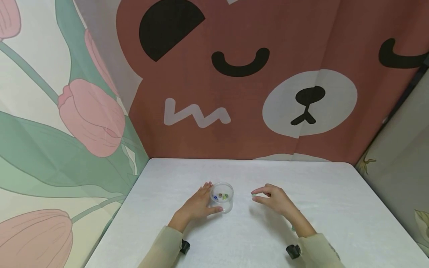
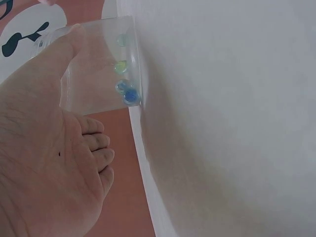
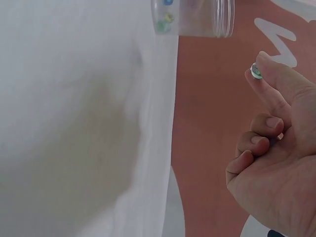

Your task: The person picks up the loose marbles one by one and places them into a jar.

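A clear plastic jar point(image 1: 222, 206), its top uncovered, stands on the table with several small glass marbles point(image 2: 130, 95) at its bottom, blue, yellow-green and pale green. My left hand point(image 1: 197, 204) holds the jar from the left, thumb along the near side and fingers toward the far side. To the right of the jar and apart from it, my right hand point(image 1: 275, 200) is raised over the table. Between its thumb and index fingertip it pinches a clear greenish marble point(image 3: 256, 71); the other fingers curl toward the palm.
A white-covered table point(image 1: 234, 242) lies under both hands. Partly hidden by the right wrist, a small green piece point(image 1: 293, 228) rests on it. Behind the table hangs a brown bear-print curtain point(image 1: 248, 141); a tulip-print curtain point(image 1: 90, 119) hangs at the left.
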Motion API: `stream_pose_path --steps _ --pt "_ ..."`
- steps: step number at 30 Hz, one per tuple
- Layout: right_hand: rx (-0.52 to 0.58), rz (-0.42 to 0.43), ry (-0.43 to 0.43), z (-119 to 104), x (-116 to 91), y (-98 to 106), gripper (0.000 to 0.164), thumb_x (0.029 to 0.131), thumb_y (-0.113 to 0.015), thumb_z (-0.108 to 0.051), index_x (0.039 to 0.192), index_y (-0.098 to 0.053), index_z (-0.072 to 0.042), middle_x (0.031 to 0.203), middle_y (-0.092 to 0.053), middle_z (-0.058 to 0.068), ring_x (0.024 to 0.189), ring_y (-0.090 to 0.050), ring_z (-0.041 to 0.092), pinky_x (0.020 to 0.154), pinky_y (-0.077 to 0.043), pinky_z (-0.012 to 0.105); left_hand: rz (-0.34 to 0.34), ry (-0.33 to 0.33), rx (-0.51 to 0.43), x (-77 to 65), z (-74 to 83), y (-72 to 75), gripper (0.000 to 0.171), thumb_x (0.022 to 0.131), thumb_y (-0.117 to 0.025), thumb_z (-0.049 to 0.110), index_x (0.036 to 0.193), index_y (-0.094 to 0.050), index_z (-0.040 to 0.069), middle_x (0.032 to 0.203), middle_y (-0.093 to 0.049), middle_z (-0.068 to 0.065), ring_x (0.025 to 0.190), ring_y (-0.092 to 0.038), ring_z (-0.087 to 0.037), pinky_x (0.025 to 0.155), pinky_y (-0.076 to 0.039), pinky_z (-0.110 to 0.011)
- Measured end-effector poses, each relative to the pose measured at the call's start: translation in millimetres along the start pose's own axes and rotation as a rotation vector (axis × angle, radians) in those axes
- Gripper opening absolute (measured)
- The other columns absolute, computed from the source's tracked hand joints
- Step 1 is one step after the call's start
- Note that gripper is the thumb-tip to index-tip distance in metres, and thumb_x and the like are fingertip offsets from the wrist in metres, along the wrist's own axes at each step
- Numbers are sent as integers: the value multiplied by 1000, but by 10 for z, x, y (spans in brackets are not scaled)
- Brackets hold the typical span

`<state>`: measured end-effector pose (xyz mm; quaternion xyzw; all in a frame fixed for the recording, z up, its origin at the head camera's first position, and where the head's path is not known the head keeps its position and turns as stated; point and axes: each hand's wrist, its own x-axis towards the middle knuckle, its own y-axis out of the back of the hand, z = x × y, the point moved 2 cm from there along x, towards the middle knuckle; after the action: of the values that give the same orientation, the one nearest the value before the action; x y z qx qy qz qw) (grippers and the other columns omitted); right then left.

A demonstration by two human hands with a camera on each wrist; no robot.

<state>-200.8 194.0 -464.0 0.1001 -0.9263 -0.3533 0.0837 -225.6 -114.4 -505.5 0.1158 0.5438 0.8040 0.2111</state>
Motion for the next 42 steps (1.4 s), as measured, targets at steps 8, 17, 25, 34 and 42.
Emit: stream_pose_path --steps 8,17,25,34,42 --pt "19 16 45 -127 81 -61 24 88 -80 -31 107 -80 -17 78 -47 -4 77 -40 15 62 -33 27 6 -4 10 13 10 4 107 88 -59 74 159 -26 1 168 -20 -13 156 -15 -26 128 -17 -40" --pt "44 17 56 -247 158 -141 23 88 -80 -29 107 -80 -17 76 -46 -4 76 -40 15 62 -33 26 2 -1 19 12 13 8 108 87 -58 74 159 -27 1 168 -20 -13 156 -16 -27 128 -18 -41" --pt "60 22 55 -313 223 -200 22 88 -80 -29 107 -81 -18 74 -43 -4 74 -40 14 61 -33 26 5 0 8 6 8 6 108 87 -59 74 159 -27 1 168 -21 -12 156 -16 -26 127 -19 -41" --pt "76 16 30 -391 292 -272 22 89 -79 -30 108 -80 -19 76 -47 -2 77 -41 16 63 -35 29 3 -3 6 9 10 12 107 87 -59 74 159 -26 2 168 -21 -13 156 -17 -27 127 -19 -42" --pt "86 11 7 -441 320 -328 20 89 -79 -27 108 -80 -20 83 -56 -3 81 -44 16 65 -39 29 4 -5 5 14 14 8 106 88 -61 71 159 -27 1 168 -21 -14 156 -17 -28 127 -19 -43"
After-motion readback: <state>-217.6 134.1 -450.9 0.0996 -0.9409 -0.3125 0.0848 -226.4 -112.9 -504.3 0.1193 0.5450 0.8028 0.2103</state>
